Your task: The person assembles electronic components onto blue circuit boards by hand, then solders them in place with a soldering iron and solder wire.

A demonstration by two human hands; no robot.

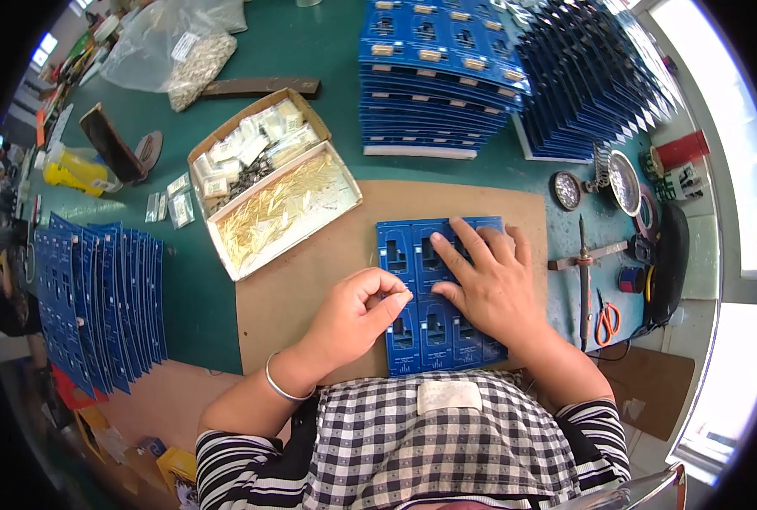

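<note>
A blue circuit board panel (405, 357) lies flat on a brown board (293, 280) in front of me. My right hand (493, 280) rests on the panel's right half with its fingers spread. My left hand (365, 310) is over the panel's left edge, thumb and forefinger pinched together; what sits between the fingertips is too small to make out. Just beyond my left hand stands an open cardboard box (344, 200). Its near part holds many thin gold-coloured pins (276, 212), and its far part holds small bags and dark little parts.
Stacks of blue panels stand at the back (429, 110), at the back right (578, 85) and at the left (98, 297). On the right lie a soldering iron (584, 280), orange-handled cutters (607, 323) and a metal dish (624, 183). A propped phone (110, 143) and yellow bottle (76, 172) stand left.
</note>
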